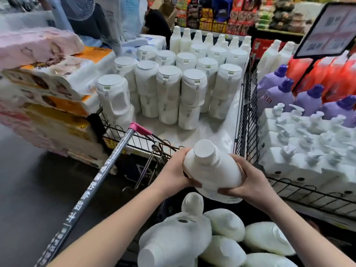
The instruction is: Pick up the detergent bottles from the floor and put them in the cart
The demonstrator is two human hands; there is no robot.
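Gripping one white bottle (212, 170) in both hands: left hand (173, 170) curled round its shoulder, right hand (248, 180) round its side and base. Held cap upward just short of the cart (248, 112), above the bottles on the floor (225, 224). Best to lift over the cart's near edge and set down upright before the stacked bottles (192, 83) inside.
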